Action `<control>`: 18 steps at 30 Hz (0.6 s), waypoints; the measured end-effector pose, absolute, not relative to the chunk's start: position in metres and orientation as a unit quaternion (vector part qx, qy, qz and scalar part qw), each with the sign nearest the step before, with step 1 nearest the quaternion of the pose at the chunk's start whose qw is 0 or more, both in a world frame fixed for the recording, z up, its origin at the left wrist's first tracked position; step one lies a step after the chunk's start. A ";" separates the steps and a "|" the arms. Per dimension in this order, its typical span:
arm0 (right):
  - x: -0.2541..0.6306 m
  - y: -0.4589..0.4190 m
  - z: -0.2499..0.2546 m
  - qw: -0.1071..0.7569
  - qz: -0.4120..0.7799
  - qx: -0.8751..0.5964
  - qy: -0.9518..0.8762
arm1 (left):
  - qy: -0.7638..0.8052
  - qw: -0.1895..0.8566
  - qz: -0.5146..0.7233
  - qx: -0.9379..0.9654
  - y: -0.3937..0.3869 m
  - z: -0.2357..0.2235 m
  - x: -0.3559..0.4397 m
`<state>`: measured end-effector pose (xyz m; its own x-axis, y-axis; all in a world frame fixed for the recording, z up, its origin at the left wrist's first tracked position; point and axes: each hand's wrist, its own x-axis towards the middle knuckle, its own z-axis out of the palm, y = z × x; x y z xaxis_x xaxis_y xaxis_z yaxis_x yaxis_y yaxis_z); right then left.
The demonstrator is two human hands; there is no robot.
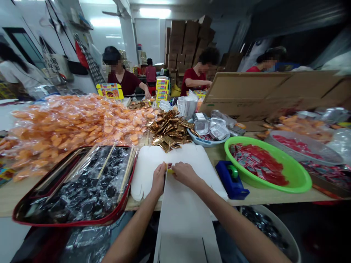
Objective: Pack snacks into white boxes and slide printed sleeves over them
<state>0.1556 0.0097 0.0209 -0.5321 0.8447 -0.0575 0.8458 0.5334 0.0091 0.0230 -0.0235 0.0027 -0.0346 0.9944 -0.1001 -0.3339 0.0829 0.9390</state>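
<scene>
In the head view, my left hand (158,179) and right hand (185,176) meet at the far end of a long grey card (182,215), each grip pinching its edge beside a small yellow strip (170,170). The card slopes from the white card sheets (203,164) on the desk (145,206) down towards my lap. With only that end pinched, I judge the near end could swing or bend, and uneven pulling could crease or tear it near the slit. If my knuckles push forward, they could shift the sheets into the gold packets (171,128) heaped just beyond. A wide sweep of my right forearm could knock the blue tape dispenser (230,179), which sits close to the desk's edge.

My fingertips hide the exact pinch points; I can't tell what the yellow strip is. The card's near end is cut off below.
</scene>
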 end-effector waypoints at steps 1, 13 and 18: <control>0.154 0.010 0.021 0.029 -0.011 0.484 0.874 | 0.439 0.587 0.572 0.369 -0.024 0.003 0.023; 0.144 -0.008 0.005 0.002 -0.010 0.518 0.855 | 0.452 0.570 0.579 0.368 -0.022 0.000 0.024; 0.154 0.011 0.014 0.011 -0.043 0.468 0.883 | 0.449 0.558 0.586 0.379 -0.022 0.001 0.024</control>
<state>0.1536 0.0106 0.0145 -0.5625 0.8247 -0.0589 0.8265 0.5592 -0.0650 0.0243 -0.0223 0.0012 -0.0895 0.9944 -0.0564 -0.3131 0.0257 0.9494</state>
